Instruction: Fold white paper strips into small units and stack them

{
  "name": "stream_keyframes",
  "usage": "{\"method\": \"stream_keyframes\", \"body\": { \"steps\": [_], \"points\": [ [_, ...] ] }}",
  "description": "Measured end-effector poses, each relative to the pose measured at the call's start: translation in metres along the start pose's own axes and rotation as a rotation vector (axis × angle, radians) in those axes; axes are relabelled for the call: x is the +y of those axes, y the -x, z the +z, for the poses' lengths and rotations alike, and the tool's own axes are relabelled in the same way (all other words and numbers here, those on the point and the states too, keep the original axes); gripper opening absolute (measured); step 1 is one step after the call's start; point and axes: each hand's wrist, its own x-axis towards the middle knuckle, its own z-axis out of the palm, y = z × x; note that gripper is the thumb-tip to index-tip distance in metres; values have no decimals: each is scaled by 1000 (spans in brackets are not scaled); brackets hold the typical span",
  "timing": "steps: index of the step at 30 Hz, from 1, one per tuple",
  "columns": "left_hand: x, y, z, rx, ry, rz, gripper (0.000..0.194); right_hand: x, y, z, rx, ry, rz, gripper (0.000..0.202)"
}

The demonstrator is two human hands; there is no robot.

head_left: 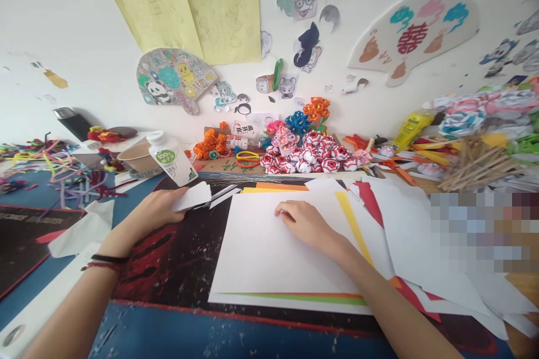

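My left hand (162,207) is closed around a small stack of white paper pieces (196,196) at the left of the dark mat (185,275). Narrow white strips (223,196) lie just right of that stack. Over the large white sheet (261,258), my right hand (305,227) has its fingers curled together near the sheet's upper middle. What is between those fingertips, if anything, is too small to make out. Orange and green sheet edges (295,298) show beneath the white one, and a yellow strip (353,227) lies along its right.
Behind stand a white bottle (170,160) and red-and-white paper flowers (309,154). More white sheets (421,235) overlap on the right, near wooden sticks (474,165) and a yellow bottle (412,126). A long white board (46,303) lies at the front left.
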Motion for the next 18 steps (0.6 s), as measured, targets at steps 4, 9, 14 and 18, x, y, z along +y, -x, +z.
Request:
{"method": "stream_keyframes", "body": {
  "steps": [4,9,14,18],
  "points": [
    [-7,-4,-3,25,-138,66,66,0,0,1,-5,-4,-7,30],
    [-14,-6,-2,31,-147,53,66,0,0,0,-6,3,-1,30],
    [-18,-5,2,31,-148,60,66,-1,0,-1,-9,5,-1,29],
    [-25,-6,8,21,-78,61,69,-2,0,-2,-16,3,1,30]
  ]
}}
